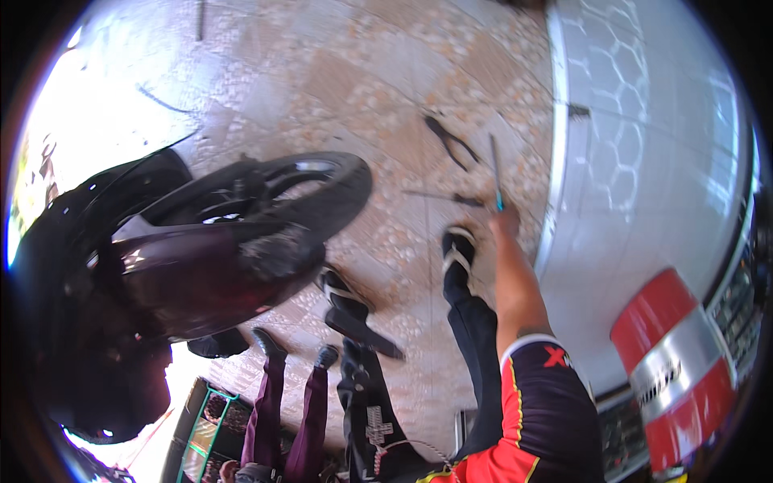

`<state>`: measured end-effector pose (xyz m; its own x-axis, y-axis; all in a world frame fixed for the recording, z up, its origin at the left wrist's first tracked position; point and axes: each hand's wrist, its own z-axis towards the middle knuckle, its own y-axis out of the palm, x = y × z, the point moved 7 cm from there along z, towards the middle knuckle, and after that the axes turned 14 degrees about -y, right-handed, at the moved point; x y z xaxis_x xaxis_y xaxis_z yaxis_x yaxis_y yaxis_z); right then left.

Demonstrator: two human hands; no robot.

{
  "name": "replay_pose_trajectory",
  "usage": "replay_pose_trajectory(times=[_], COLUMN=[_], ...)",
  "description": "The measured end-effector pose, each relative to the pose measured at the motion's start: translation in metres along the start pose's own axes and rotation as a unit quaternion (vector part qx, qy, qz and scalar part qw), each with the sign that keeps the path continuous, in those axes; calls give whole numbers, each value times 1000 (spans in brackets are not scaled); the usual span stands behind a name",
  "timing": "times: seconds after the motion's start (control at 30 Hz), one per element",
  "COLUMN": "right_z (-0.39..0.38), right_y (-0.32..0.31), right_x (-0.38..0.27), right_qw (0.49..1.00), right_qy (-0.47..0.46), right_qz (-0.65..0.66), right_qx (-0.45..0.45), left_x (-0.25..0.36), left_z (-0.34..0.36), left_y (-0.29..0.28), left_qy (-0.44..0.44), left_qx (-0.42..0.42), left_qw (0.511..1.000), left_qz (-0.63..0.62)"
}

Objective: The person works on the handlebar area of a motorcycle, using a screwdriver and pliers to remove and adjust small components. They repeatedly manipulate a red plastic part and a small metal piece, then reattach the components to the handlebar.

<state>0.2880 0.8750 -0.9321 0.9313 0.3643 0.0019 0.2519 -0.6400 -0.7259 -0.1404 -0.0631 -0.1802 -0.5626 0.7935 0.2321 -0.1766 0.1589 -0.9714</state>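
Observation:
My right hand, at the end of my outstretched arm, is closed around the teal handle of a screwdriver. Its long shaft points away from me, low over the tiled floor. Just left of that hand lies a second screwdriver with a dark handle and a thin shaft pointing left. Farther off, dark pliers rest on the tiles with their handles spread. My left hand does not show. At the left is a motorcycle, its tyre and dark maroon bodywork close to my feet.
A red and silver drum stands at the right, near a pale raised tiled surface. Beside my left leg are another person's maroon trouser legs. A green-framed rack sits at the lower left. My sandalled foot is near the tools.

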Motion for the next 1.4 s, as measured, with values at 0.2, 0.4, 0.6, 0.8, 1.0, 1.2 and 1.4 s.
replay_pose_trajectory(times=[0.2, 0.4, 0.6, 0.8, 1.0, 1.2, 1.4], right_z=[1, -141, -397, -721, -1047, -1221, -1274], right_y=[11, -124, -388, -604, -624, -546, -502], right_x=[17, 36, -92, -331, -502, -588, -615], right_qw=[981, 953, 894, 730, 461, 338, 302], right_qy=[-186, -285, -398, -672, -883, -904, -852], right_qz=[-61, 80, 207, 125, -82, -243, -389], right_qx=[8, 72, 16, -2, 5, 92, 176], left_x=[-37, -86, -34, 4, 0, -4, -4], left_z=[-14, -20, -16, -41, -36, -36, -34], left_y=[-71, -152, -182, -212, -224, -223, -222], left_qy=[-38, -76, 8, -34, -27, -8, -23], left_qx=[38, 81, 183, 211, 116, 120, 95], left_qw=[998, 989, 973, 968, 976, 970, 954], left_qz=[-23, -97, -137, -134, -184, -210, -285])
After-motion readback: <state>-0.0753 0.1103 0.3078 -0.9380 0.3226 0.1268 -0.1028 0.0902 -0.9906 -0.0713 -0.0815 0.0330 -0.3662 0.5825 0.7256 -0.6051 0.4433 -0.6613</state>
